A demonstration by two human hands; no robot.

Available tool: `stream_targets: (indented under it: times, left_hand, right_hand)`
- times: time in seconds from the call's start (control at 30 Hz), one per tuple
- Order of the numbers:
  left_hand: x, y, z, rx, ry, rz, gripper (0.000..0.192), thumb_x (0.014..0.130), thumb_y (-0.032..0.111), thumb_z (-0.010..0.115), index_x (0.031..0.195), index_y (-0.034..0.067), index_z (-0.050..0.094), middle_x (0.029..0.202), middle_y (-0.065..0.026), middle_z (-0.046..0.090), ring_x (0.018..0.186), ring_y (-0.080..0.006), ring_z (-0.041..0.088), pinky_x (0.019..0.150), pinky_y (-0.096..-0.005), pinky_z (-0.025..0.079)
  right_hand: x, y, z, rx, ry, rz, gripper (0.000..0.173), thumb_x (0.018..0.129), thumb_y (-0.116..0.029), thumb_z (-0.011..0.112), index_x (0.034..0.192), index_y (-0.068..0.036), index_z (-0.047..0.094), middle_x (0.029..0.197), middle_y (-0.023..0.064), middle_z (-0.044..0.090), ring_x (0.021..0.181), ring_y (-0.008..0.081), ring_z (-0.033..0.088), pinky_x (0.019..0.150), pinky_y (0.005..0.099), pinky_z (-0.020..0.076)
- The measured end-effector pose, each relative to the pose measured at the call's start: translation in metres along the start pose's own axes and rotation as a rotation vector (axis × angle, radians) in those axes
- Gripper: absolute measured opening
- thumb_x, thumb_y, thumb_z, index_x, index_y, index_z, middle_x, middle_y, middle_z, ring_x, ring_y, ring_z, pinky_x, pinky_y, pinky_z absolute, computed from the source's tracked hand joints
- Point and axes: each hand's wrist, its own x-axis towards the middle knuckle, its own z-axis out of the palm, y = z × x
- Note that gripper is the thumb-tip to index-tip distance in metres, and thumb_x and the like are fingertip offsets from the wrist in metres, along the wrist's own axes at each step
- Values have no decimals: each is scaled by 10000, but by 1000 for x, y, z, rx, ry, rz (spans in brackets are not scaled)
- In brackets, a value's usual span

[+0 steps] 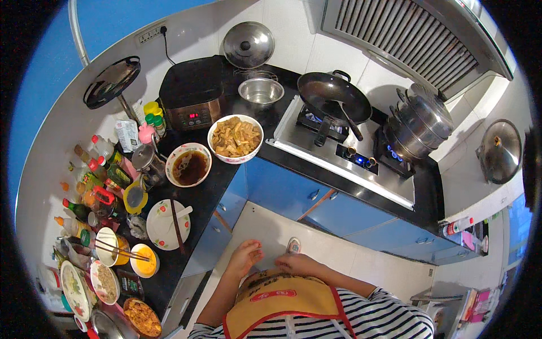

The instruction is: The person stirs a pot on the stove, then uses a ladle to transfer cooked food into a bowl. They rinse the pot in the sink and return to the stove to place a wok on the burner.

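My left hand [247, 257] is held in front of the apron [279, 296], fingers partly curled and apart, with nothing in it. Beside it, my right hand [298, 265] rests close to the apron's upper edge; its fingers are bent and partly hidden. Both hands are away from the black counter [203, 199]. Nearest to the left hand on that counter is a white plate [161, 226] with chopsticks [175, 224] and a white spoon [184, 212]. Farther along stand a bowl of brown liquid [190, 168] and a bowl of cooked food strips [236, 137].
A wok [322, 93] holding a spatula [349, 120] sits on the gas stove [313, 146]. Blue flame shows under the stacked steamer pot [419, 123]. Bottles [118, 173], a bowl of beaten egg [146, 265], a metal bowl [261, 91] and an electric cooker [192, 93] crowd the counter.
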Motion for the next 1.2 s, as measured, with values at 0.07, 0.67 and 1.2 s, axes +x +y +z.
stream_targets:
  times: [0.07,0.67,1.2]
  left_hand:
    - [1,-1,-1,4,0,-13,154,879,126,574,1020,75,542,957,-40,566,845,-163,569,780,-330,504]
    - [4,1,8,33,14,-33,175,878,119,567,1040,60,537,957,-58,587,846,-170,583,758,-323,516]
    - [-14,-5,-2,3,-7,-43,233,877,196,593,1070,76,547,987,-50,577,853,-160,583,781,-293,506]
  right_hand:
    - [-1,-2,2,10,-23,12,239,883,-215,517,1074,-84,573,1006,136,616,918,317,600,782,396,480]
    - [5,14,-2,-31,-23,-19,317,903,-313,468,1108,-91,565,1085,139,603,942,343,599,788,447,484]
    - [4,-16,-7,-1,-120,44,271,886,-245,544,1104,-92,596,1036,153,632,931,325,611,796,374,480]
